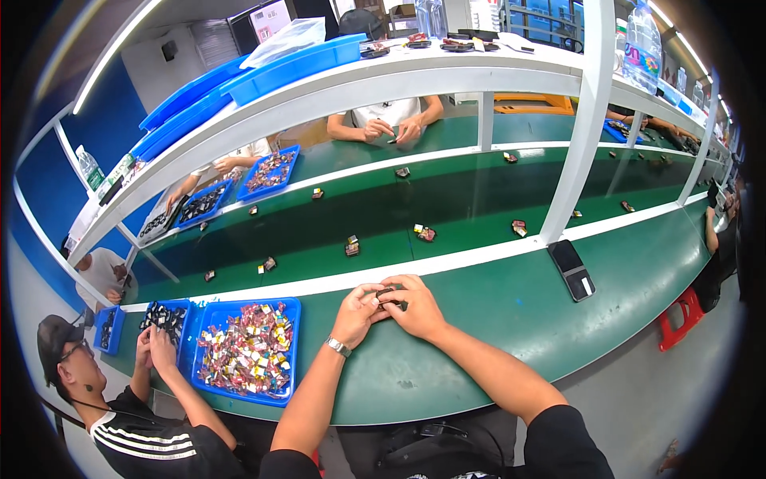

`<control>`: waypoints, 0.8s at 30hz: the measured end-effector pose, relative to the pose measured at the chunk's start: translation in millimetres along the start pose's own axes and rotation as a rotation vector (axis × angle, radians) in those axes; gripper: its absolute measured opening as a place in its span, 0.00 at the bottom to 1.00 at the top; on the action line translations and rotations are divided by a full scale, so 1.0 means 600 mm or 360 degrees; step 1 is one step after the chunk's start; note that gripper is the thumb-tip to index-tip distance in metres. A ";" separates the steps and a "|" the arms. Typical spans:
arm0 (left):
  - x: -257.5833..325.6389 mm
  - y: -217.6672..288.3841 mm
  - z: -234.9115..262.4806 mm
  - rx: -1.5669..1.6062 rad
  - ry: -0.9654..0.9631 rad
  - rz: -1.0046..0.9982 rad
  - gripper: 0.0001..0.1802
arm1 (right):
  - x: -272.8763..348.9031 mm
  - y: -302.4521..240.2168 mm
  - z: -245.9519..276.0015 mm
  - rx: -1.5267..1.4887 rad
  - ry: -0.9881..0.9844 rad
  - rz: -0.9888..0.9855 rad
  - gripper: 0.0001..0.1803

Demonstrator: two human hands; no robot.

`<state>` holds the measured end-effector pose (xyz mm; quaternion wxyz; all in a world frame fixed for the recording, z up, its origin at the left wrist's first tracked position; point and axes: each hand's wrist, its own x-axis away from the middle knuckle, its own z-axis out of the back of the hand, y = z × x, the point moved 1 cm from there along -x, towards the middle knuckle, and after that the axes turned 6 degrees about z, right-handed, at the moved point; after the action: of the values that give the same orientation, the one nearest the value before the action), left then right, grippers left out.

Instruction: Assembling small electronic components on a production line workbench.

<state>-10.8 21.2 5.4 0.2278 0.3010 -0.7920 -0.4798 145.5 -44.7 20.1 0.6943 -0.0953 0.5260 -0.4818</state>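
My left hand (354,314) and my right hand (416,310) meet over the green table (471,367). Fingers of both are closed around a small black part (386,295), mostly hidden by the fingertips, so its exact kind does not show. A metal-band watch (338,346) is on my left wrist. Left of my left forearm stands a blue tray (298,339), heaped with small wired pieces (246,351) in dark red, white and yellow.
Beyond a white rail (467,260), a green belt (471,231) carries spaced small assemblies. A white post (586,136) rises right of my hands, near a black folding device (571,270). At left, a co-worker (120,423) reaches into a tray of black parts (166,315). A shelf (399,73) spans overhead.
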 end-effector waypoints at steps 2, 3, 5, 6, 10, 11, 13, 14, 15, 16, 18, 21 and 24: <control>0.000 0.001 -0.003 -0.0016 0.0002 0.0023 0.15 | 0.002 0.003 -0.002 0.0042 0.0010 -0.0002 0.08; 0.002 0.000 -0.005 -0.0012 0.0026 0.0024 0.15 | 0.003 0.003 -0.003 -0.0034 0.0009 -0.0048 0.08; -0.001 -0.003 0.000 -0.0017 0.0064 0.0004 0.14 | -0.001 0.005 -0.008 -0.0177 -0.0027 -0.0111 0.09; -0.001 -0.005 0.000 -0.0011 0.0066 0.0009 0.14 | -0.003 0.004 -0.009 -0.0177 -0.0032 -0.0117 0.09; -0.001 0.000 -0.004 0.0046 0.0150 -0.0044 0.13 | -0.006 0.000 -0.006 -0.0060 -0.0106 -0.0003 0.11; 0.000 0.002 -0.009 0.0031 0.0146 -0.0021 0.13 | -0.004 -0.003 -0.003 0.0002 -0.0099 -0.0027 0.10; -0.001 0.002 -0.011 0.0006 0.0153 0.0010 0.14 | -0.004 -0.007 0.000 0.0111 -0.0001 0.0031 0.09; -0.001 0.003 -0.010 0.0007 0.0157 0.0000 0.14 | -0.007 -0.010 0.001 0.0109 -0.0005 0.0040 0.09; -0.001 0.003 -0.010 -0.0007 0.0137 0.0015 0.14 | -0.011 -0.016 0.004 0.0114 0.0063 0.0066 0.08; -0.001 0.004 -0.011 -0.0021 0.0118 0.0029 0.14 | -0.013 -0.020 0.007 0.0119 0.0130 0.0092 0.07; 0.001 0.007 -0.015 -0.0031 0.0132 0.0041 0.14 | -0.016 -0.018 0.007 0.0180 0.0118 0.0158 0.07; 0.002 0.007 -0.014 -0.0045 0.0152 0.0062 0.14 | -0.015 -0.021 0.008 0.0266 0.0097 0.0261 0.08; 0.003 0.004 -0.011 -0.0039 0.0160 0.0061 0.14 | -0.013 -0.021 0.008 0.0323 0.0060 0.0320 0.09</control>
<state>-8.7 16.6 10.2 0.2800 0.3067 -0.7793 -0.4693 142.3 -46.9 35.4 0.7352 0.0376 0.4944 -0.4623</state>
